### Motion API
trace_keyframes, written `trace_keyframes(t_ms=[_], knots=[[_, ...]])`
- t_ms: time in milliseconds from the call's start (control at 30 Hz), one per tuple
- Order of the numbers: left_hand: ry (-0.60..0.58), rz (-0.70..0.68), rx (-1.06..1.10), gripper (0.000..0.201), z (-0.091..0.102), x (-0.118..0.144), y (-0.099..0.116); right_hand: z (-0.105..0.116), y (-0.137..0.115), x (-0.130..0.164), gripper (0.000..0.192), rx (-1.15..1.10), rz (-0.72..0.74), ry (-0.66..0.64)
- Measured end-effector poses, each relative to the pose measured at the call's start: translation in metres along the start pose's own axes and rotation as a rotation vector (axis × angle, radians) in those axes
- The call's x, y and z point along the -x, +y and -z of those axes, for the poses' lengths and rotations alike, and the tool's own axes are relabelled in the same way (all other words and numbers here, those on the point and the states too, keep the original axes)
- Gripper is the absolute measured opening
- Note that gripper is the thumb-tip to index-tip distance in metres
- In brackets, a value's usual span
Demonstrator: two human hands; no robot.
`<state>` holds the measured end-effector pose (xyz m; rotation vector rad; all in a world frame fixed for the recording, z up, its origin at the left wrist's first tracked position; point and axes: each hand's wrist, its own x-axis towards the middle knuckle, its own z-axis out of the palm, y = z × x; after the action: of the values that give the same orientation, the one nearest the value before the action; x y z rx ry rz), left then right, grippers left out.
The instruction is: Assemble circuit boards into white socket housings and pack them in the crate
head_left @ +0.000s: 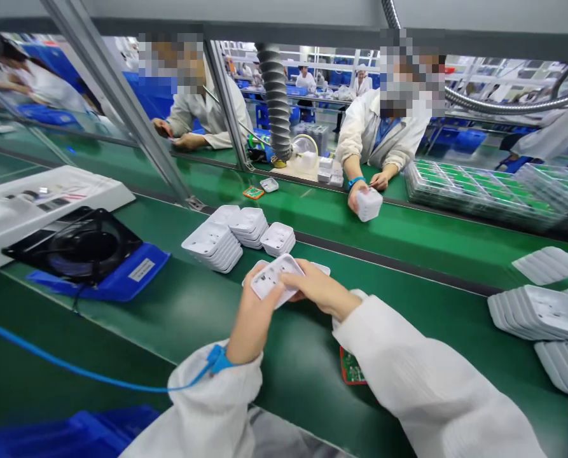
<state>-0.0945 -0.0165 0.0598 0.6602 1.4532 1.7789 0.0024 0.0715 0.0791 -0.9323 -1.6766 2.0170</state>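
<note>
A shallow white plastic housing [275,278] with rounded corners is gripped between both my hands, tilted so its inside faces me. My left hand [256,302] closes on its left and lower edge, thumb along the rim. From the right, my right hand [315,285] holds the same piece, thumb pressed on its inner face. More white housing edges show just behind my hands, partly hidden. Beyond them stand stacks of similar housings [212,238]. A green circuit board [352,367] with a red edge lies partly under my right sleeve.
A black fan [90,245] sits on a blue bin at left, beside a white tray [116,191]. More housing stacks [551,312] stand at right. Across the green belt [408,235], a co-worker [367,200] holds white housings. A blue cord [97,375] runs to my left wrist.
</note>
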Motion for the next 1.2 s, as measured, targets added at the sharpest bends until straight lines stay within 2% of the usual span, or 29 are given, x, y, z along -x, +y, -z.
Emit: trace_keyframes(t_ms=[67,133,300,400,567,700,800,900,1033,1133,1200], knots=[[0.034,0.021,-0.04,0.059,0.016,-0.016,0.01,-0.011,-0.006,-0.024,0.022,0.048,-0.057,-0.071],[0.069,0.044,-0.063,0.054,0.027,-0.031,0.013,-0.017,-0.012,-0.042,0.02,0.099,-0.105,-0.084],[0.128,0.057,-0.069,0.049,0.039,-0.057,0.0,-0.027,-0.022,-0.063,0.017,0.215,-0.183,0.021],[0.145,0.124,-0.05,0.049,0.041,-0.064,-0.007,-0.031,-0.021,-0.066,0.021,0.281,-0.21,0.072],[0.122,0.22,-0.017,0.046,0.047,-0.062,-0.002,-0.023,-0.005,-0.063,0.039,0.274,-0.21,0.136],[0.236,0.239,-0.047,0.049,0.053,-0.044,0.005,-0.019,0.011,-0.052,0.055,0.118,-0.294,0.121],[0.296,0.258,0.057,0.05,0.057,-0.027,0.0,-0.029,0.016,-0.05,0.046,-0.024,-0.354,0.058],[0.31,0.243,0.2,0.044,0.058,-0.021,-0.009,-0.045,0.011,-0.056,0.026,-0.163,-0.289,0.056],[0.299,0.159,0.266,0.035,0.057,-0.033,-0.011,-0.062,0.006,-0.068,0.015,-0.233,-0.192,0.082],[0.237,0.089,0.215,0.03,0.059,-0.043,-0.009,-0.067,0.013,-0.075,0.022,-0.249,-0.091,0.016],[0.188,0.021,0.079,0.029,0.063,-0.047,-0.012,-0.065,0.02,-0.076,0.03,-0.204,-0.038,-0.07]])
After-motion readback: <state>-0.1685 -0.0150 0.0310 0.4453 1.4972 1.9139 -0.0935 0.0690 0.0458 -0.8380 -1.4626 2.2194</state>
